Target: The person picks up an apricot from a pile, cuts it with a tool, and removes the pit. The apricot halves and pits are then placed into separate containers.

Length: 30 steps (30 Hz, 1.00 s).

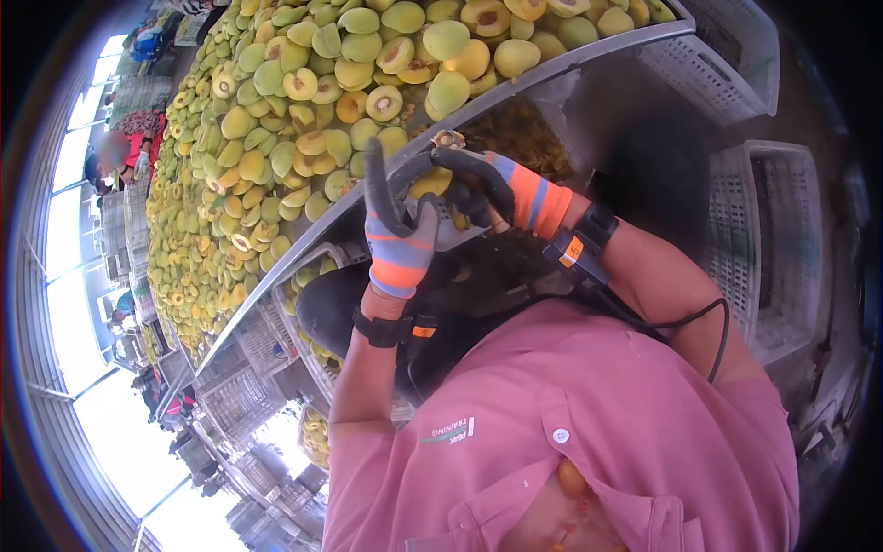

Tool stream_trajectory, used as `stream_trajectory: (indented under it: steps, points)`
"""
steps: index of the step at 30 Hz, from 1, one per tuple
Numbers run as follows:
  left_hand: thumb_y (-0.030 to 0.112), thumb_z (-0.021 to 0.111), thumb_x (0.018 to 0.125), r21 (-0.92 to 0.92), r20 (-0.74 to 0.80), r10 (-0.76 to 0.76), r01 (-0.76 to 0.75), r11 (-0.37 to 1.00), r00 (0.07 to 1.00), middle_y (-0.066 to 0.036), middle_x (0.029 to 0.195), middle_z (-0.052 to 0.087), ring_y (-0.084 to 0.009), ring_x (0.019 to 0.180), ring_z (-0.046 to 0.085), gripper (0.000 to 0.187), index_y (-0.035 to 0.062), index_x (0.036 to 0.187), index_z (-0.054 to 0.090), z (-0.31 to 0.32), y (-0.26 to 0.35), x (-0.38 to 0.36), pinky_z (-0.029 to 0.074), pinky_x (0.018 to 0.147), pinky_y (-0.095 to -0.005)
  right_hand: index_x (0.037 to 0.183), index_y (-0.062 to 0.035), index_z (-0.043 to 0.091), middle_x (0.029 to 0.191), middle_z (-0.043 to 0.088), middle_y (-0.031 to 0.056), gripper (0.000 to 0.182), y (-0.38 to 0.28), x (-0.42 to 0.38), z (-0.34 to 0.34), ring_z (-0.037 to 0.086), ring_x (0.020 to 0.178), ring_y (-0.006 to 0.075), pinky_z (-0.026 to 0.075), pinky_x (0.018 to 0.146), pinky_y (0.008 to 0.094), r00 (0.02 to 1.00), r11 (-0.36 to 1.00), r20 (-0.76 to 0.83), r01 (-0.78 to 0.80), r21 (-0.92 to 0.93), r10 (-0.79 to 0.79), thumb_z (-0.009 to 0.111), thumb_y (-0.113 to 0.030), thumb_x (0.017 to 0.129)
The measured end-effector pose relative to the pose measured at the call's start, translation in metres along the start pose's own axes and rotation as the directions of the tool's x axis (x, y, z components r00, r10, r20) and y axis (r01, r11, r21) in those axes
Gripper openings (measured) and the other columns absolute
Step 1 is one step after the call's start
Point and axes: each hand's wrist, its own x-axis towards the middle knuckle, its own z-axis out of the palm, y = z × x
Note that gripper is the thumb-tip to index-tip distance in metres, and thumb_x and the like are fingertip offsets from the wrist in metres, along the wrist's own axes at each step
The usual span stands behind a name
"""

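Observation:
My left hand (401, 225), in a grey, orange and black glove, has one finger stretched up and another curled towards the right. A yellow peach piece (430, 182) shows between that curled finger and the thumb. My right hand (506, 189), gloved alike, is closed around a thin tool whose wooden handle end (498, 221) sticks out below the fingers; the rest is hidden. Just above the fingertips of both hands is a small pale-brown piece (449, 139), perhaps a pit. Beyond the hands, many yellow-green peach halves (359, 74) cover a metal-edged table (552, 69).
Orange-brown scraps (520, 138) lie in a container below the table edge. White plastic crates (768, 248) stand at the right, others (235, 405) at the lower left. A person in red (147, 143) is at the far left side. A black cable (722, 336) loops by my right arm.

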Motion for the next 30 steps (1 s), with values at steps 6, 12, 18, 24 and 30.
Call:
stream_trajectory:
  steps: [6,12,18,24,30]
  points:
    - [-0.005,0.043,0.082,-0.502,-0.252,-0.069,-0.07,0.862,0.965,-0.022,0.14,0.041,-0.033,0.12,0.053,0.078,0.0137,0.151,0.012,-0.005,-0.008,0.003,0.042,0.099,-0.0377,0.08,-0.01,0.06,0.064,0.054,-0.0002,0.028,0.017,0.01,-0.015,0.05,0.049,0.0099,0.036,0.042,0.0248,0.726,0.391,0.419,0.663,-0.639,-0.545,0.063,-0.037,0.088]
    - [-0.001,0.056,0.088,0.255,-0.137,0.093,-0.055,0.965,0.986,-0.017,0.103,0.065,-0.0272,0.092,0.065,0.029,-0.0031,0.117,0.055,-0.004,-0.043,-0.006,0.052,0.081,-0.0334,0.083,-0.0073,0.062,0.06,0.053,0.0005,0.022,0.016,0.008,0.001,0.051,0.048,0.0115,0.038,0.042,0.0271,0.864,0.771,0.206,0.502,-0.391,-0.459,0.063,-0.029,0.086]
    - [0.002,0.05,0.091,-0.268,-0.104,-0.249,0.214,0.939,0.963,-0.014,0.103,0.066,-0.0232,0.092,0.063,0.023,-0.0027,0.113,0.058,0.016,-0.04,-0.01,0.051,0.081,-0.0309,0.095,-0.0063,0.063,0.07,0.059,0.0024,0.022,0.03,0.019,-0.007,0.055,0.056,0.0127,0.043,0.048,0.0281,0.99,0.858,-0.039,0.099,-0.504,-0.137,0.061,-0.026,0.086]
    - [0.001,0.047,0.09,-0.292,-0.143,-0.474,0.421,0.859,0.869,-0.011,0.106,0.066,-0.0157,0.092,0.061,0.026,-0.0037,0.111,0.063,0.031,-0.025,-0.023,0.048,0.081,-0.0272,0.092,-0.004,0.064,0.072,0.063,0.0063,0.021,0.047,0.016,-0.003,0.057,0.059,0.0142,0.045,0.051,0.0284,0.952,0.786,-0.148,0.129,-0.605,-0.27,0.064,-0.023,0.084]
    - [-0.005,0.042,0.09,0.077,-0.464,-0.22,0.287,0.955,0.858,-0.01,0.101,0.066,-0.0169,0.09,0.063,0.03,-0.0014,0.112,0.062,-0.05,0.007,-0.045,0.049,0.08,-0.0262,0.095,-0.0034,0.065,0.074,0.064,0.0075,0.021,0.017,0.002,-0.001,0.059,0.061,0.0158,0.048,0.057,0.0319,0.937,0.854,-0.319,-0.047,-0.519,-0.142,0.065,-0.02,0.083]
